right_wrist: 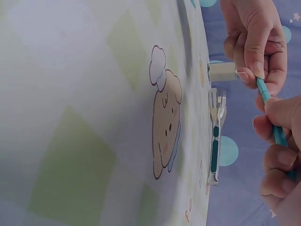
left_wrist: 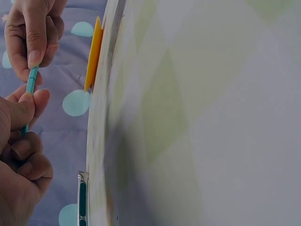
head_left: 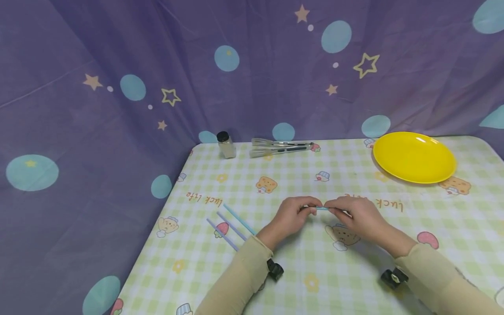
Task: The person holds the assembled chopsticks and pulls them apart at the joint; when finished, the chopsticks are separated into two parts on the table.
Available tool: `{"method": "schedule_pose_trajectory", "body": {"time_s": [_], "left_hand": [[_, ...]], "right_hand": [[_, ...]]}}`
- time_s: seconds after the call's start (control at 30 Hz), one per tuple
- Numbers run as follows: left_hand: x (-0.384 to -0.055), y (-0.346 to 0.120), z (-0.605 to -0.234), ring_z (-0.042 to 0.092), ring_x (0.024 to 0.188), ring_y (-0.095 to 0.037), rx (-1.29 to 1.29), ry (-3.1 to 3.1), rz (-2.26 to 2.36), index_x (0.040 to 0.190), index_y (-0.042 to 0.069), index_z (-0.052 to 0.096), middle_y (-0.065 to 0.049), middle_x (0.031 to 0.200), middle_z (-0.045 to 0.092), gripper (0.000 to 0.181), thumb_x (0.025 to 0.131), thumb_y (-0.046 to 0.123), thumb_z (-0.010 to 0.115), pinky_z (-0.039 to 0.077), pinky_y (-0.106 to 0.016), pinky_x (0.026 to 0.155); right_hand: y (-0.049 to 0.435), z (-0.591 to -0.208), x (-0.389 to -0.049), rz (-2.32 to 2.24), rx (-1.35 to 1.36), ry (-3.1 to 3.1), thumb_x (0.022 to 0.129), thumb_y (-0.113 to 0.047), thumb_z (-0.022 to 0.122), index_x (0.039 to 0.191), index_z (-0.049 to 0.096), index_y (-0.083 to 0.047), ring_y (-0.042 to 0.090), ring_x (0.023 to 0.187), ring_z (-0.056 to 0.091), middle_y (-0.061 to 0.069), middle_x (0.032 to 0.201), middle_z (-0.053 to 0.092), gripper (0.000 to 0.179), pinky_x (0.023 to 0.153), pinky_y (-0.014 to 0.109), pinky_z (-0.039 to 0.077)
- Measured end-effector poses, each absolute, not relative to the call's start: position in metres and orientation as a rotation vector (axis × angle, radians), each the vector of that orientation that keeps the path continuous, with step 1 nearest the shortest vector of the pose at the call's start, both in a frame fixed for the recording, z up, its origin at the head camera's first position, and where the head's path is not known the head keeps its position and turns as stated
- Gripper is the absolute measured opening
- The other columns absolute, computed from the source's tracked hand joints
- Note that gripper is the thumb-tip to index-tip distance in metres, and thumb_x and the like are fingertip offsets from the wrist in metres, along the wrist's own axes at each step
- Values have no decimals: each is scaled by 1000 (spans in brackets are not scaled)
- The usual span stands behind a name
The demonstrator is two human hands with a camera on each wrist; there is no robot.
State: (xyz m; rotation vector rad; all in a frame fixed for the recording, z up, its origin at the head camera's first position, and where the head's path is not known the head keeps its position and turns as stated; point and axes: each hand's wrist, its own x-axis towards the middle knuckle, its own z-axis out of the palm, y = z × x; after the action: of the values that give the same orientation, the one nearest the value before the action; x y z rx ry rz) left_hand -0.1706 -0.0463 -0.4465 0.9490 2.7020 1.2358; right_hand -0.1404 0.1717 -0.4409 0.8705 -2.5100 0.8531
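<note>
My left hand (head_left: 292,215) and right hand (head_left: 360,217) meet above the middle of the table, fingertips almost touching. Between them is a thin turquoise stick (head_left: 322,208), each hand pinching one end between thumb and fingers. A dark seam line crosses the stick (left_wrist: 31,81) between the two thumbs in the left wrist view. In the right wrist view, the stick (right_wrist: 279,136) runs on under my right fingers. Beside my left forearm lie another turquoise stick (head_left: 238,218) and two lilac sticks (head_left: 222,234), roughly parallel, their near ends reaching toward the sleeve.
A yellow plate (head_left: 414,157) sits at the back right of the checked tablecloth (head_left: 291,175). Metal tongs (head_left: 280,150) lie at the back edge, beside a small clear jar (head_left: 226,146) with a black lid. Behind the table hangs a purple curtain (head_left: 260,96).
</note>
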Motion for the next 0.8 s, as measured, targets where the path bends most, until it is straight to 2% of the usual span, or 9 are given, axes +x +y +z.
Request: {"method": "schedule_pose_trajectory", "body": {"time_s": [0.13,0.3,0.43,0.57,0.63,0.73,0.8], "left_hand": [[-172,-49,-447,55,74,2,918,2682,1276,106,18,74,6,97,73,17,92,12,66,44,-15,69],[-177,-55,-447,61,74,-8,839,2660,1333,108,17,72,4,91,72,17,95,11,62,45,-17,68],[-182,-56,-446,67,85,-15,817,2662,1296,115,16,68,4,93,71,21,98,9,58,47,-19,72],[-190,-51,-443,67,92,-16,765,2716,1235,121,13,66,2,96,72,26,99,6,55,46,-20,73],[-195,-47,-443,67,91,-14,724,2778,1201,121,13,67,2,96,73,26,98,6,56,46,-21,73],[-201,-40,-445,67,88,-10,612,2894,1160,115,13,72,4,95,74,22,96,10,61,48,-21,75],[-206,-35,-446,67,84,-8,510,2955,1148,108,15,75,6,92,74,17,94,14,65,49,-23,76]], "right_hand": [[175,-437,-140,885,837,-2572,85,-3,72,104,76,-16,7,73,64,-5,92,73,23,63,32,51],[181,-435,-142,909,682,-2679,88,-8,72,102,76,-14,16,81,68,0,97,73,16,70,38,54],[184,-436,-145,935,545,-2766,89,-11,72,98,75,-8,20,80,68,6,96,73,10,73,43,54],[185,-438,-148,947,516,-2823,91,-5,67,103,72,-2,20,79,66,9,94,73,13,74,44,53],[185,-440,-148,939,563,-2838,91,0,64,107,71,0,24,84,67,11,97,72,17,77,46,53],[184,-443,-148,931,647,-2846,89,5,62,111,68,2,30,89,68,13,99,72,23,79,48,52],[183,-446,-148,917,668,-2837,88,4,65,109,69,1,31,91,68,13,99,72,21,80,48,52]]}}
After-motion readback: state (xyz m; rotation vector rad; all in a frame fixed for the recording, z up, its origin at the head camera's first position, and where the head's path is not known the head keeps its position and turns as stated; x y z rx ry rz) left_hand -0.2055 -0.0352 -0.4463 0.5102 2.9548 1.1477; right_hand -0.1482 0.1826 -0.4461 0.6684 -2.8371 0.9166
